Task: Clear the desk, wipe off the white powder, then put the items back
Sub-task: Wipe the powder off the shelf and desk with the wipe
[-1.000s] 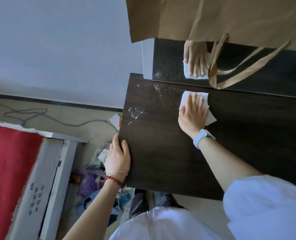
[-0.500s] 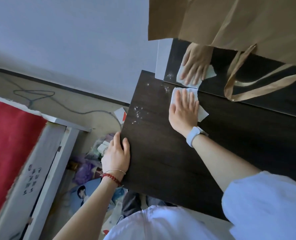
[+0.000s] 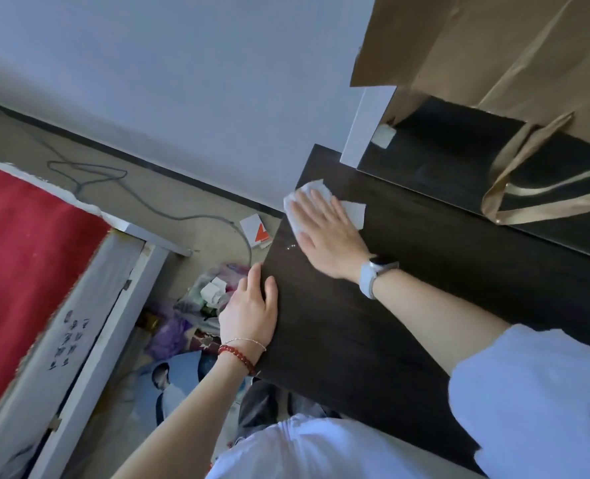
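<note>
The dark wooden desk (image 3: 373, 333) fills the centre and right of the view. My right hand (image 3: 324, 233), fingers straight, presses a white wipe (image 3: 354, 212) flat on the desk's far left corner. The wipe's left end reaches the desk edge. A few specks of white powder (image 3: 289, 247) lie just left of my right hand. Beside the desk, my left hand (image 3: 250, 311) rests against its left edge with fingers extended, holding nothing.
A mirror (image 3: 459, 157) with a white frame leans at the back of the desk, with a brown paper bag (image 3: 493, 53) hanging over it. Below the left edge sit an open rubbish bag (image 3: 207, 295), a cable (image 3: 183, 216) and a small white-and-red box (image 3: 256, 230). A red-covered bed (image 3: 27, 243) is at the left.
My right hand has slid the wipe left across the desk to the far left corner. Most of the powder patch there is gone. My left hand stayed on the edge.
</note>
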Demonstrator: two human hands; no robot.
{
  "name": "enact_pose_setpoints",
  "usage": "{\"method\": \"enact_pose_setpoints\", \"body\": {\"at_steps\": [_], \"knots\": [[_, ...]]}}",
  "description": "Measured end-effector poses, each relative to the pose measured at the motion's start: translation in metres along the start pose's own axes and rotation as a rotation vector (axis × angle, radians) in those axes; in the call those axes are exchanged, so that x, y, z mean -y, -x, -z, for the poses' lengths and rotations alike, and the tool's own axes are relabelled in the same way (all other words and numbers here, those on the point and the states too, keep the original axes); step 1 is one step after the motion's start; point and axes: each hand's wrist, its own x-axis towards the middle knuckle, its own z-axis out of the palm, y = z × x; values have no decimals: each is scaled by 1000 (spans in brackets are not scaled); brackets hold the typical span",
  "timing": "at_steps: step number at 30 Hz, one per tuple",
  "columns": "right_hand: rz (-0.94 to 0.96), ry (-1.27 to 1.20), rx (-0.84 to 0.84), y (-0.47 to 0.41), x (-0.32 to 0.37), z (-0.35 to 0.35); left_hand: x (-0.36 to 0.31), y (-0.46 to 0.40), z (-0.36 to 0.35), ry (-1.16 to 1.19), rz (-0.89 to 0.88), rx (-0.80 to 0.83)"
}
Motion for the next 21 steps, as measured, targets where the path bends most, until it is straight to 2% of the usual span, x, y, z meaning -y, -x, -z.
{"method": "enact_pose_setpoints", "body": {"at_steps": [2, 4, 8, 10, 12, 15, 17, 19, 20, 21], "knots": [[198, 86, 79, 29, 5, -10, 1, 0, 0, 3, -6, 1], [244, 132, 116, 30, -7, -8, 3, -1, -1, 0, -11, 4], [-2, 21, 7, -23, -32, 9, 5, -3, -3, -6, -19, -13], [-72, 45, -89, -42, -31, 11, 5, -4, -3, -18, -27, -12], [-129, 42, -76, -45, -21, 9, 5, -3, -2, -27, -26, -4], [0, 36, -35, -21, 9, -4, 3, -4, 2, 9, 2, 34], [116, 11, -2, 6, 30, -12, 9, -8, 4, 204, 22, 108], [172, -29, 39, 33, 44, -24, 19, -11, 13, 708, 149, 220], [207, -23, 47, 47, 51, -30, 27, -12, 16, 888, 231, 264], [247, -5, 53, 63, 60, -36, 33, -12, 19, 973, 277, 279]]}}
